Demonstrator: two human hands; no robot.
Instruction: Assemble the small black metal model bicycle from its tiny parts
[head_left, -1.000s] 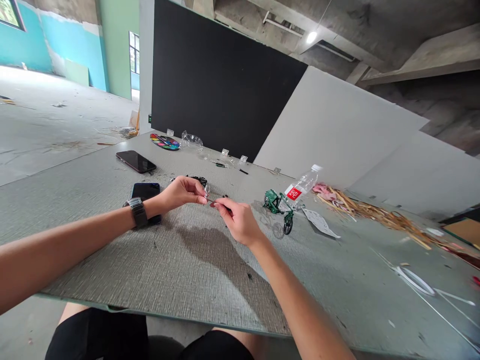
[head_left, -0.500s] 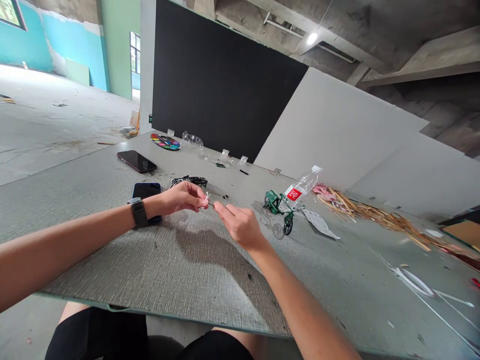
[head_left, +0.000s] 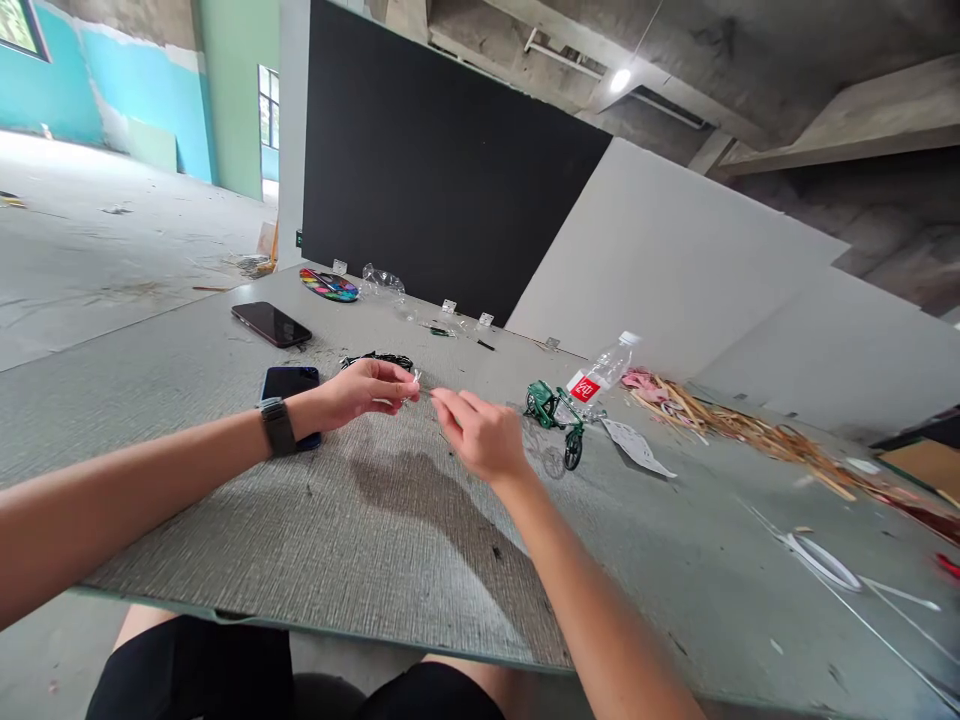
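Note:
My left hand (head_left: 373,388), with a dark watch on its wrist, pinches a small white twisted piece (head_left: 417,378) between thumb and fingertips. Just right of it, my right hand (head_left: 480,425) has its fingers pressed together around a thin dark item (head_left: 426,392), too small to make out, that points at the white piece. Both hands are raised over the grey table (head_left: 420,590). Behind my left hand lies a dark wiry bundle (head_left: 382,360), partly covered. A small green tricycle model (head_left: 556,410) stands to the right of my right hand.
Two phones (head_left: 271,324) (head_left: 291,382) lie at the left. A paint palette (head_left: 330,285) and clear plastic (head_left: 382,282) are at the back. Right of the model are a bottle (head_left: 600,375), a paper sheet (head_left: 637,447), brown strips (head_left: 750,430) and a white coil (head_left: 823,562).
My right hand has risen slightly and its fingers have curled more. My left hand's lower fingers have spread a little from its pinch. The objects on the table have stayed in place.

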